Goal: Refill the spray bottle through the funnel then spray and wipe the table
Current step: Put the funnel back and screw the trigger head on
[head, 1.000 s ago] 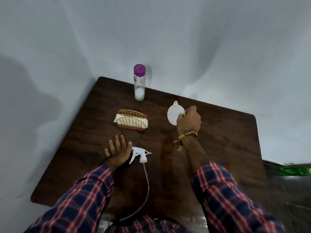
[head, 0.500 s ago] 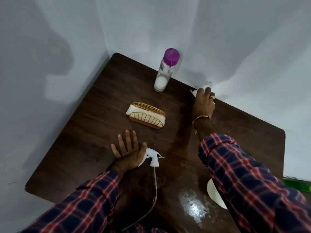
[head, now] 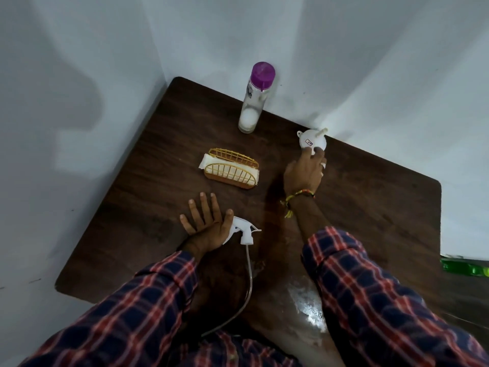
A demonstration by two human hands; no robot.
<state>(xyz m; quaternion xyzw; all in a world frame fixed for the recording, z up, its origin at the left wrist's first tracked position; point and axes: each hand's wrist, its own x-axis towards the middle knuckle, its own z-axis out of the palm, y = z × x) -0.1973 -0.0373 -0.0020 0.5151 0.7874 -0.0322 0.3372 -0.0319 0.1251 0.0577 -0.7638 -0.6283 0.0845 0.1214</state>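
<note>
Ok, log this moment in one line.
funnel: upside down by wall | right hand: touching funnel | left hand: flat beside sprayer head | table: wet

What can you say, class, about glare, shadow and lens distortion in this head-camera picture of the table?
In the head view, glare: a bright wet sheen on the table near its front edge, beside the right sleeve. Shadow: a large soft one on the left wall, a fainter one on the wall behind the funnel. Distortion: the wide lens makes the capped bottle lean and the table's edges splay. The plaid sleeves look slightly soft.
</note>
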